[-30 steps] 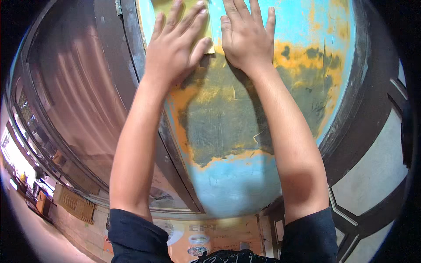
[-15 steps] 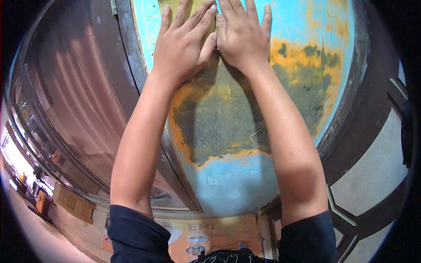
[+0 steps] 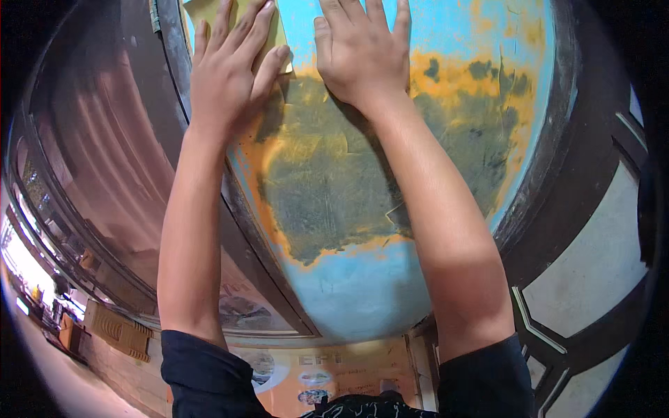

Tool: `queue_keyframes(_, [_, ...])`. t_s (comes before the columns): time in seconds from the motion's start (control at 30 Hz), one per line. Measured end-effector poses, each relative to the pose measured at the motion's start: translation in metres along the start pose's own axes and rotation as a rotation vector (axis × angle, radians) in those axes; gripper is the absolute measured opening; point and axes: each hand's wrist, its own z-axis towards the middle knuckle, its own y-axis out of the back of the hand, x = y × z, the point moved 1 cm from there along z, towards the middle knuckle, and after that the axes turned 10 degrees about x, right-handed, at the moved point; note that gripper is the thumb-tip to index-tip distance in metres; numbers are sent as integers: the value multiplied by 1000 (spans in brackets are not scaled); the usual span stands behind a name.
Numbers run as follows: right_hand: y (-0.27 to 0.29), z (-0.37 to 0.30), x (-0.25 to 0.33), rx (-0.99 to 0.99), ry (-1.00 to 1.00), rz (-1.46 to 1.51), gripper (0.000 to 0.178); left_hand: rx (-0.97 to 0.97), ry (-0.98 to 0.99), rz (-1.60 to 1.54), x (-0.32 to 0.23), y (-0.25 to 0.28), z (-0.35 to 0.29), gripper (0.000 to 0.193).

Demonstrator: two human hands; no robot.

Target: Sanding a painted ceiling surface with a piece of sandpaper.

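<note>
A tall panel (image 3: 313,181) fills the middle, turquoise at top and bottom with a worn dark grey-brown patch edged in orange. My left hand (image 3: 226,76) lies on a yellow sheet that looks like sandpaper (image 3: 277,33), pressing it to the panel's upper left. Its fingers are stretched and a little apart, with the thumb along the sheet's right edge. My right hand (image 3: 366,63) rests palm down on the turquoise and orange paint farther right, fingers spread, holding nothing. The topmost fingertips of both hands are at the frame's upper edge.
A dark frame (image 3: 550,139) borders the panel on the right, beside dark woodwork with pale panels (image 3: 585,258). Pinkish cloth-like material (image 3: 111,153) shows behind dark framing on the left. An orange printed sheet (image 3: 355,369) lies below.
Both hands have moved left across the panel, the yellow sheet sliding along under the left one. They were touching at the thumbs before; now a gap separates them.
</note>
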Motion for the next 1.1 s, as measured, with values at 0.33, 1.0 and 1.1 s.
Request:
queue_keyframes(0.33, [-9, 2, -2, -74, -6, -99, 59, -2, 44, -20, -7, -4, -5, 56])
queue_keyframes(1.0, [-2, 1, -4, -30, 8, -8, 59, 64, 51, -26, -38, -4, -8, 58])
queue_keyframes(1.1, [-7, 0, -6, -66, 25, -2, 59, 83, -1, -18, -27, 4, 10, 57])
